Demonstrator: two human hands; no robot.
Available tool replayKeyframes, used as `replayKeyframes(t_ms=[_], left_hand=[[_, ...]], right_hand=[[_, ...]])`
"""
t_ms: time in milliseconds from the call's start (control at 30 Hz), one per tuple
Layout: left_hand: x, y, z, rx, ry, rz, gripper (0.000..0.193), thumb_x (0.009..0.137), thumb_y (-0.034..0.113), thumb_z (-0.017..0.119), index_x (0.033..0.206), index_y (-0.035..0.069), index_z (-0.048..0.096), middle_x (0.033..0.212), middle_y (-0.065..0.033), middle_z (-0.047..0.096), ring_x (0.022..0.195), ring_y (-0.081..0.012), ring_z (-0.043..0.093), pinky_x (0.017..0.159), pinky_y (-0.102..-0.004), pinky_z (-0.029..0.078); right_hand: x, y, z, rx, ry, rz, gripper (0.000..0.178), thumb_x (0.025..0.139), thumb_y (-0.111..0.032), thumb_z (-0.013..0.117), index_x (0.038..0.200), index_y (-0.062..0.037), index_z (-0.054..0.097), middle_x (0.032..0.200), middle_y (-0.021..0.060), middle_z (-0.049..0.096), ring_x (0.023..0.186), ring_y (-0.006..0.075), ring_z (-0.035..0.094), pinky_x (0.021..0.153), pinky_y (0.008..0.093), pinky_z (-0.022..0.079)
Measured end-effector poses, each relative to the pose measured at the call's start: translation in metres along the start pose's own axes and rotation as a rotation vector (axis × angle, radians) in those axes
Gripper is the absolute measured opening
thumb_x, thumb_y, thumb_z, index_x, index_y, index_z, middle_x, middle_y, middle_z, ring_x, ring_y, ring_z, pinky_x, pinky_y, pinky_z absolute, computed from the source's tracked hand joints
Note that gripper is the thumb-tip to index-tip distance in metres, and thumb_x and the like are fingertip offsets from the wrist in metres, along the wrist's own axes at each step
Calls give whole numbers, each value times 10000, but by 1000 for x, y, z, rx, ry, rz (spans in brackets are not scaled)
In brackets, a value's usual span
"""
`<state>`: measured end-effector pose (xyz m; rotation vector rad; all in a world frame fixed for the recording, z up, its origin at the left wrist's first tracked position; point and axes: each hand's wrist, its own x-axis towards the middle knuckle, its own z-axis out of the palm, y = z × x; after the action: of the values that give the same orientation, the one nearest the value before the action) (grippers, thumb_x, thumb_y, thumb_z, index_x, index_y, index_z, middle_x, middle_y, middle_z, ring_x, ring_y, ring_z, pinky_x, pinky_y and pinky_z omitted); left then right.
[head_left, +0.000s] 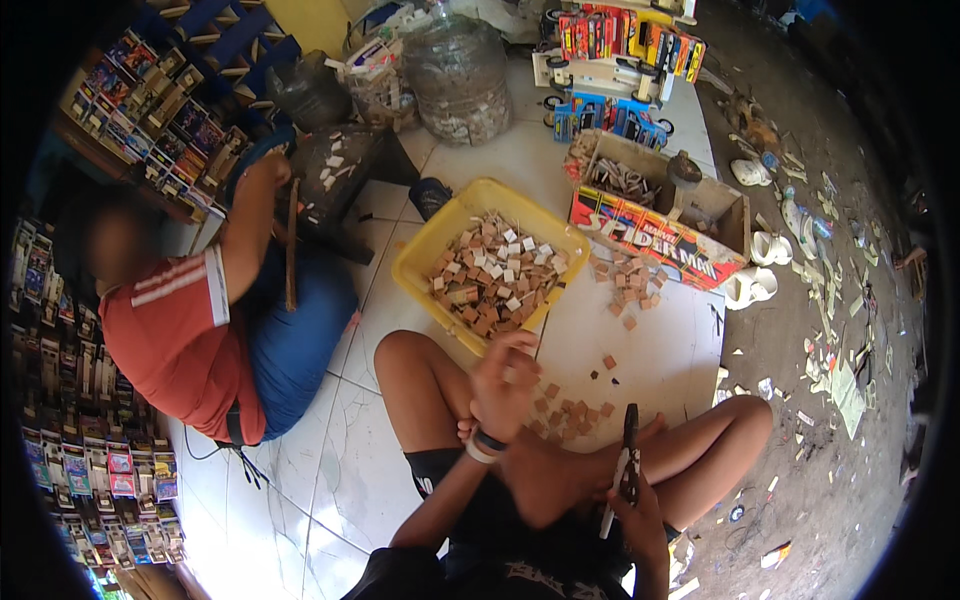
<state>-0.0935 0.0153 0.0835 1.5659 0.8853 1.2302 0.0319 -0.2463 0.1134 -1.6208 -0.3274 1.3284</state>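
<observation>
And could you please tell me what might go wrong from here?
The long dark tool in the right hand could bump the bare right leg beside it. The left hand, close in view to the yellow basin, might knock it and spill some small squares. The loose squares outside it could scatter if that leg shifts.

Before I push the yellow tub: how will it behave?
The yellow tub looks like molded plastic, so its walls may flex slightly. The loose small squares heaped inside could shift and probably add weight. Being wide and low on smooth-looking tiles, it seems likelier to slide than tip.
</observation>
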Motion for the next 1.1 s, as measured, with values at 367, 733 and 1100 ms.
replayKeyframes(t_ms=[367, 733, 1100], left_hand=[[-46, -71, 44, 914, -756, 23, 378, 799, 171, 800, 1144, 70, 680, 1255, -169, 649, 1211, -345, 613, 959, -476, 537], [-34, -65, 45, 554, -768, -291, 118, 860, 62, 776, 944, 43, 696, 830, -95, 750, 784, -238, 742, 721, -348, 558], [-46, 20, 46, -355, -302, -534, 191, 979, -25, 709, 1160, -38, 650, 1121, -133, 730, 1058, -221, 737, 949, -321, 594]], right_hand=[[1, -5, -33, 54, 97, -76, 476, 1045, -121, 613, 1480, 0, 463, 1270, 157, 659, 1084, 210, 699, 914, 345, 576], [-14, 3, -22, 165, 131, -32, 457, 1032, -138, 642, 1444, 4, 507, 1230, 133, 686, 1110, 214, 693, 927, 346, 554], [-29, -9, 3, -105, 15, -130, 608, 1029, -29, 593, 1588, -14, 355, 1192, 126, 662, 1096, 201, 667, 998, 339, 522]])
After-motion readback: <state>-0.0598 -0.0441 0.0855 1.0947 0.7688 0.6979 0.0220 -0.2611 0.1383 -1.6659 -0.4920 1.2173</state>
